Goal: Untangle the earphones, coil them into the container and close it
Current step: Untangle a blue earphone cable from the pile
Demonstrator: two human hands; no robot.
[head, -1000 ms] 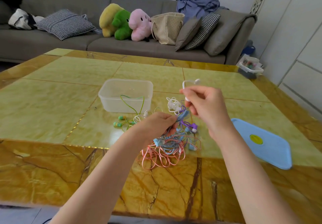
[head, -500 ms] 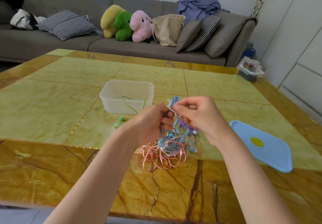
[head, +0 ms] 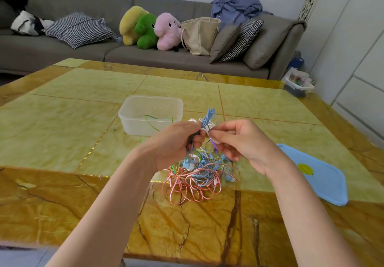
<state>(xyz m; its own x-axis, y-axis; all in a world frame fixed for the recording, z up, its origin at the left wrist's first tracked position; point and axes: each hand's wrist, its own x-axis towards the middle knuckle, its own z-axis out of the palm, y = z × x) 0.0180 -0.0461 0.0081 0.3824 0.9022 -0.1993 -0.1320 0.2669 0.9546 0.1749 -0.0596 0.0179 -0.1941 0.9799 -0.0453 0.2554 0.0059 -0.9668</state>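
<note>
2 hands, left hand and right hand, pinch tangled earphones, grip seemingly part-hidden.

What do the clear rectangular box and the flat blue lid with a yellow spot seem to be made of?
The clear rectangular box looks like thin, slightly frosted plastic: the table and a green cable show dimly through its wall. The flat blue lid seems to be matte, opaque plastic with rounded corners; it could be soft, but that cannot be told.
</note>
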